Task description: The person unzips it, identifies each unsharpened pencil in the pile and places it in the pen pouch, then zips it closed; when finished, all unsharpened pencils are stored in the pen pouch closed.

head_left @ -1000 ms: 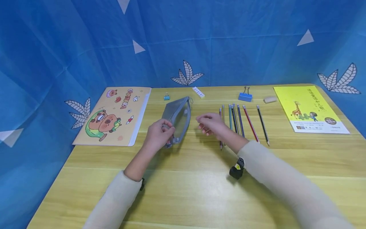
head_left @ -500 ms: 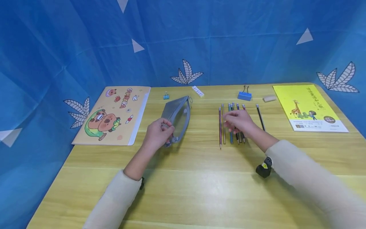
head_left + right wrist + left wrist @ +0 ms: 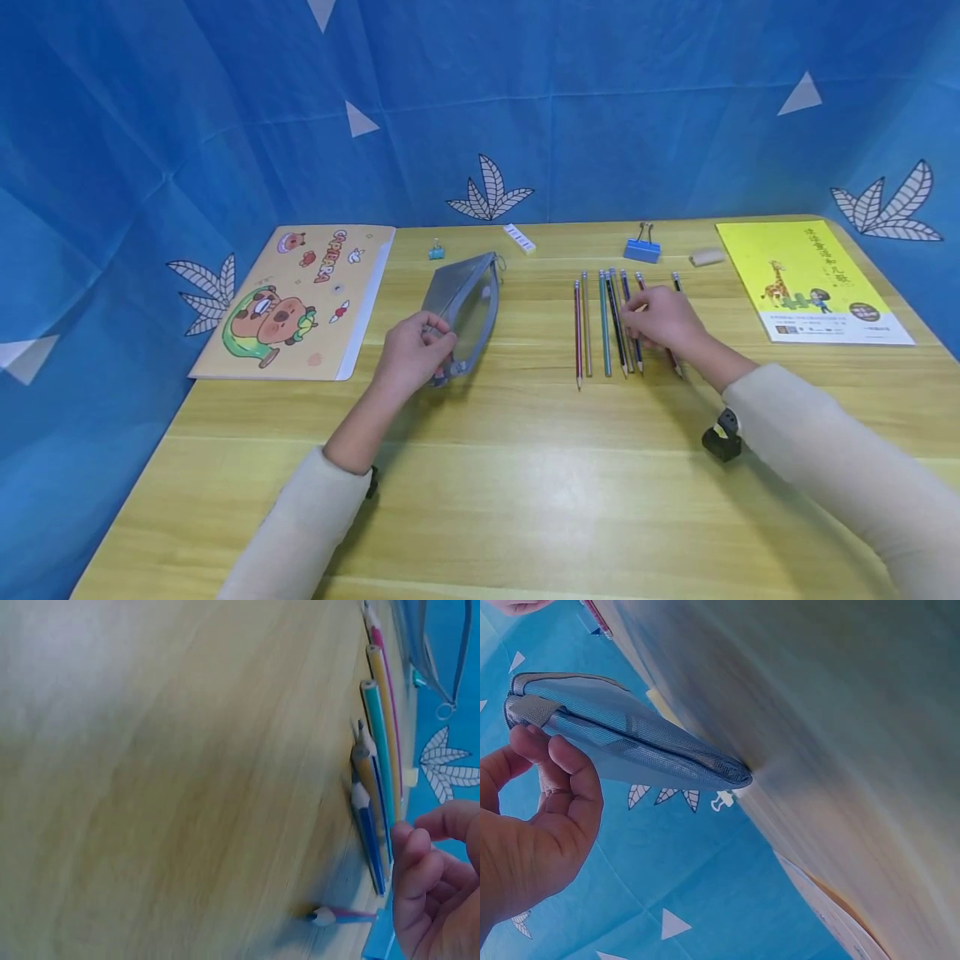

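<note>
My left hand (image 3: 416,354) pinches the edge of a grey mesh zip pouch (image 3: 459,285); its mouth gapes toward the right. The left wrist view shows the fingertips at a tab beside the pouch's dark zip (image 3: 622,735). Over the right part of a row of pencils is my right hand (image 3: 667,321), its fingers loosely curled. The hand partly covers a red pencil (image 3: 674,363) and a black pencil (image 3: 677,282). In the right wrist view, nothing shows between the fingers (image 3: 412,870). A teal pencil (image 3: 604,321) and several others lie side by side to its left.
On the left is a tan capybara folder (image 3: 360,304); a yellow booklet (image 3: 795,258) lies at right. Along the back are a small teal binder clip (image 3: 437,252), a white eraser-like block (image 3: 520,239), a blue binder clip (image 3: 642,252) and a beige stub (image 3: 707,257).
My right hand has moved rightward from beside the pouch across the pencils, uncovering those on the left. My left hand and the pouch have stayed put.
</note>
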### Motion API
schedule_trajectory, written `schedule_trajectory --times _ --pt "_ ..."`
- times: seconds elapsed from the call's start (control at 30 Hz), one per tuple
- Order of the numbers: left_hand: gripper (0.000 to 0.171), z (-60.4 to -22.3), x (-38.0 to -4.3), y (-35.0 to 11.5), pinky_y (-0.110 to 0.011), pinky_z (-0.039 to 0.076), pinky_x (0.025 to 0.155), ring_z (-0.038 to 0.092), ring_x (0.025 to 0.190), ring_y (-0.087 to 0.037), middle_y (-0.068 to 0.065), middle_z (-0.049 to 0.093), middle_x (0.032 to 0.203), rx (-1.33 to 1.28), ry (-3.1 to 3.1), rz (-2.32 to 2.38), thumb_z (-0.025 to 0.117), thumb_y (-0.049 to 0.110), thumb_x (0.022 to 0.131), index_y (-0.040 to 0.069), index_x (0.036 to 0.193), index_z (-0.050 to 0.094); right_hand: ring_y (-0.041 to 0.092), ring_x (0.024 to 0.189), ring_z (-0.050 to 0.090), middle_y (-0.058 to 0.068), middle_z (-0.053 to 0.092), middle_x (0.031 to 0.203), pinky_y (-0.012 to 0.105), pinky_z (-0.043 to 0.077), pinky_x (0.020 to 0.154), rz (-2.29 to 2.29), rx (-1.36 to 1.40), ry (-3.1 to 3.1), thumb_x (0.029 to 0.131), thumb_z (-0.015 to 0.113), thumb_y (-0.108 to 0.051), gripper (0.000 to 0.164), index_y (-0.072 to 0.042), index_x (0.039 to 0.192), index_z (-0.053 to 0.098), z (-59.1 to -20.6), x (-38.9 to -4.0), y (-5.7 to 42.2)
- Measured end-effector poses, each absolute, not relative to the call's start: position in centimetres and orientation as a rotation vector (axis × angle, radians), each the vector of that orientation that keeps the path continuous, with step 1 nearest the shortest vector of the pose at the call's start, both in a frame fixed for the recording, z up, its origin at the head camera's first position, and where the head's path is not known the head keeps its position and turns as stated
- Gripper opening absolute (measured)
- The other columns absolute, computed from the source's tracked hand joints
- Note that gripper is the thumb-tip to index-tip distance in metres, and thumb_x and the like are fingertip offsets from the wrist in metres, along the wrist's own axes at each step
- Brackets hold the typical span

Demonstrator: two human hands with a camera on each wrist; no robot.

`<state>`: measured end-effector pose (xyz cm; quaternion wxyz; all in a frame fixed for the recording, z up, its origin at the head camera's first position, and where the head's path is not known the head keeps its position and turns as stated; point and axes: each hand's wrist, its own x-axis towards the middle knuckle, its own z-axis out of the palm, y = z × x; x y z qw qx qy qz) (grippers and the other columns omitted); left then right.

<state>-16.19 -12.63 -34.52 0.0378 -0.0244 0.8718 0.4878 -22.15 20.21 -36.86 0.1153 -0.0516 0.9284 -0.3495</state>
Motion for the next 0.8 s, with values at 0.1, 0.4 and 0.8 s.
schedule_trajectory --times 0.1,0.4,0.8 --pt "0.011 -34.6 -16.2 -12.7 -0.026 0.041 0.041 0.053 0.048 -0.020 -0.008 0.057 0.063 -0.076 2.674 1.496 0.057 0.019 0.080 0.011 0.087 0.053 0.019 0.043 0.051 0.009 0.059 0.060 0.027 0.039 0.041 -0.936 -0.157 2.756 0.084 0.047 -0.018 0.026 0.000 0.099 0.058 -36.8 -22.2 20.3" --pt "0.011 -34.6 -16.1 -12.9 -0.026 0.040 0.041 0.052 0.048 -0.019 -0.008 0.057 0.062 -0.096 2.673 1.498 0.057 0.018 0.080 0.011 0.086 0.053 0.022 0.065 0.055 0.012 0.063 0.084 0.033 0.043 0.050 -0.676 -0.177 2.917 0.079 0.056 -0.018 0.020 -0.003 0.089 0.064 -37.1 -22.8 20.0" --pt "0.010 -34.6 -16.1 -12.9 -0.026 0.040 0.040 0.053 0.048 -0.020 -0.009 0.057 0.062 -0.081 2.696 1.481 0.057 0.019 0.080 0.012 0.087 0.054 0.011 0.044 0.038 -0.001 0.047 0.051 0.024 0.033 0.039 -0.523 -0.105 2.954 0.075 0.060 -0.017 0.022 -0.007 0.056 0.057 -36.9 -23.6 18.6"
